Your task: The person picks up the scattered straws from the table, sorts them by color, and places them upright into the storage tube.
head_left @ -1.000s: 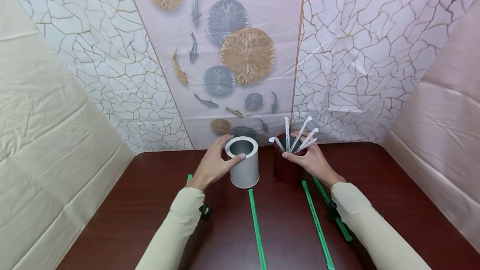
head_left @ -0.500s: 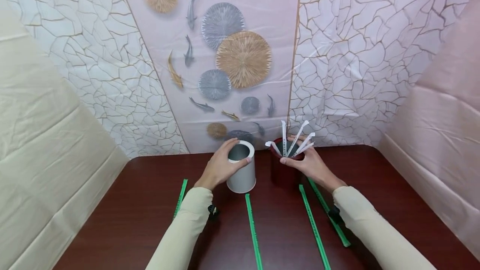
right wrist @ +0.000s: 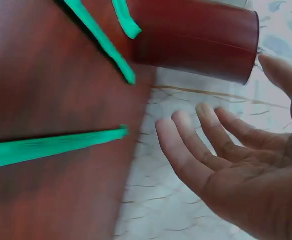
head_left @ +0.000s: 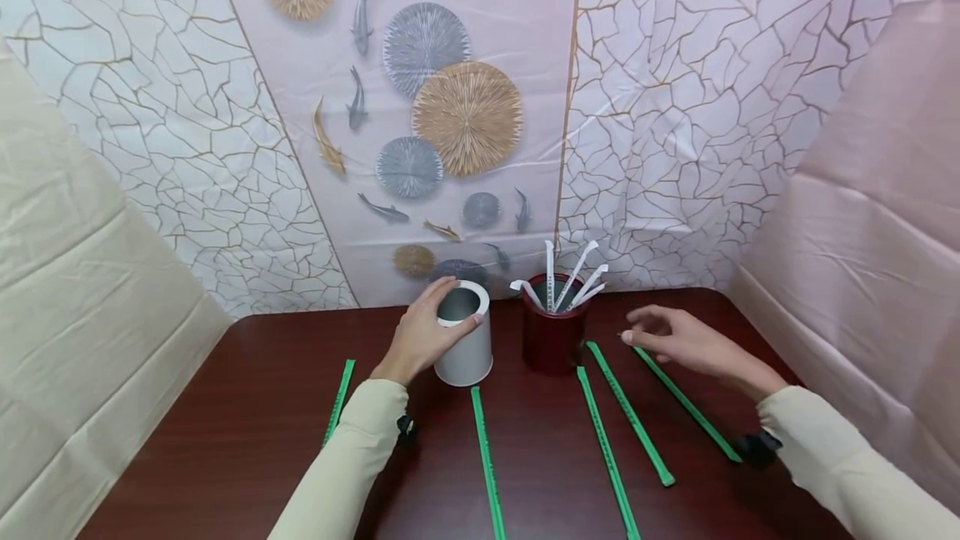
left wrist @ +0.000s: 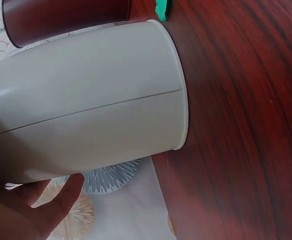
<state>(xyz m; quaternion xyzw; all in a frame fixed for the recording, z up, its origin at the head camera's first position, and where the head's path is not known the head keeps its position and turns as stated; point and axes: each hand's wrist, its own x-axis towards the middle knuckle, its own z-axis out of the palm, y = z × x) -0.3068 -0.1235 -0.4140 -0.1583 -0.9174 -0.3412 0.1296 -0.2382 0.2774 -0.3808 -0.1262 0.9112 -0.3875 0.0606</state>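
Observation:
My left hand [head_left: 416, 340] holds a light grey cylindrical canister [head_left: 467, 350] near its rim, thumb on the near side and fingers round the left. No contents show through its open top. In the left wrist view, the canister's smooth side [left wrist: 100, 85] has a seam along it, and its base is at the table. To its right stands a dark red canister [head_left: 553, 347] with several white paper-wrapped straws [head_left: 572, 275] sticking out. My right hand [head_left: 690, 344] is apart from the red canister, fingers relaxed and holding nothing, above the far end of a green-wrapped straw [head_left: 690, 408].
More green-wrapped straws lie on the dark wooden table [head_left: 247, 407]: one at the left [head_left: 341, 398], one in front of the grey canister [head_left: 486, 461], and two [head_left: 606, 448] [head_left: 630, 415] before the red canister. Patterned cloth [head_left: 465, 115] hangs behind the table.
My right hand has let go of the red canister and moved off to the right. My left hand keeps its hold on the grey canister. The head view has shifted slightly.

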